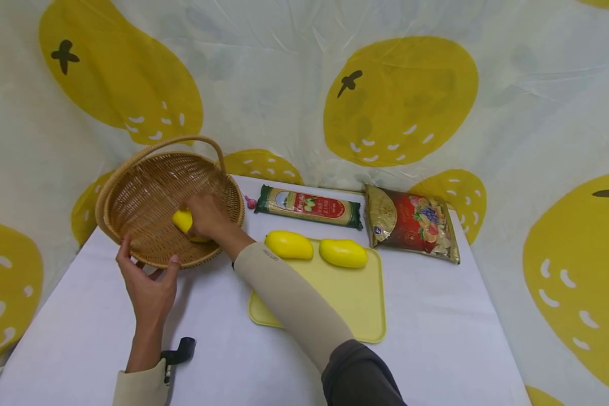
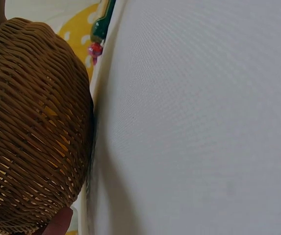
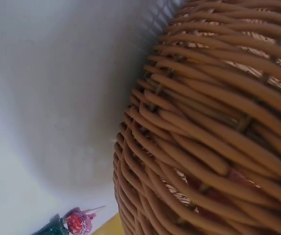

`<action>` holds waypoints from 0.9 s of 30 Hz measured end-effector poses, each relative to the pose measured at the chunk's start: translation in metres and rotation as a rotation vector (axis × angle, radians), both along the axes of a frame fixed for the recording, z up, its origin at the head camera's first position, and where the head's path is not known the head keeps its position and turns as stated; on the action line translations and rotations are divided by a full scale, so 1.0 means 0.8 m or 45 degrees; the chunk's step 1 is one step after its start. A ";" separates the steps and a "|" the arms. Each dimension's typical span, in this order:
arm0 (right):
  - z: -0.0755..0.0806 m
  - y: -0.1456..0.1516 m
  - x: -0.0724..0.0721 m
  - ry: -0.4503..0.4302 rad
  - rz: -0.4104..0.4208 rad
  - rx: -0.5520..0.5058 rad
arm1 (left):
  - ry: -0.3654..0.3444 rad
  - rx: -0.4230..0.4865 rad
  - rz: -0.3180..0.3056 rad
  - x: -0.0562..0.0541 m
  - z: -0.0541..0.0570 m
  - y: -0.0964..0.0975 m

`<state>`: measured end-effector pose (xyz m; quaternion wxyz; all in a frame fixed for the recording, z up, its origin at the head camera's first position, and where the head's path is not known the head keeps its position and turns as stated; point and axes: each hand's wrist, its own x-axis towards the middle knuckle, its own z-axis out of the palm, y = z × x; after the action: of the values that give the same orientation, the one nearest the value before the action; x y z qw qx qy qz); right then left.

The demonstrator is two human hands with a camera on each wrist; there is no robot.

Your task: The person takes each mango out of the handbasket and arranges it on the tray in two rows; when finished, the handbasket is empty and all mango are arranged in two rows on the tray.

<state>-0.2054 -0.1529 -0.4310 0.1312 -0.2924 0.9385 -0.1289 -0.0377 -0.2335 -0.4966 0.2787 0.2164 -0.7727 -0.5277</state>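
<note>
A wicker basket (image 1: 147, 194) with an arched handle stands tilted at the table's left, its mouth facing me. My left hand (image 1: 149, 285) grips its near rim, thumb and fingers spread along the edge. Inside the basket, my right hand (image 1: 208, 217) holds a yellow mango (image 1: 182, 220), and more yellow shows just below the fingers. In the left wrist view the woven side of the basket (image 2: 32, 127) fills the left, with a fingertip at its lower edge. Woven wall of the same basket (image 3: 218, 122) fills much of the right wrist view, where the right hand is hidden.
Two mangoes (image 1: 289, 245) lie at the far edge of a yellow tray (image 1: 345, 304), under my right forearm's side. Behind it are a spaghetti packet (image 1: 309, 207) and a red-gold bag (image 1: 411, 223). A wrapped lollipop (image 1: 251, 202) lies beside the basket.
</note>
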 end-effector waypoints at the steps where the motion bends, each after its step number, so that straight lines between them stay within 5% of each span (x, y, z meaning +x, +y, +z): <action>1: 0.000 0.000 0.001 -0.010 0.004 -0.009 | -0.002 -0.002 0.000 0.000 0.000 0.000; 27: 0.068 0.080 0.029 -0.012 0.182 -0.515 | 0.012 -0.009 0.002 0.000 -0.004 -0.004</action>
<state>-0.1818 -0.0890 -0.3763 0.0831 -0.3778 0.8698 -0.3064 -0.0378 -0.2364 -0.4999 0.2836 0.2137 -0.7731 -0.5256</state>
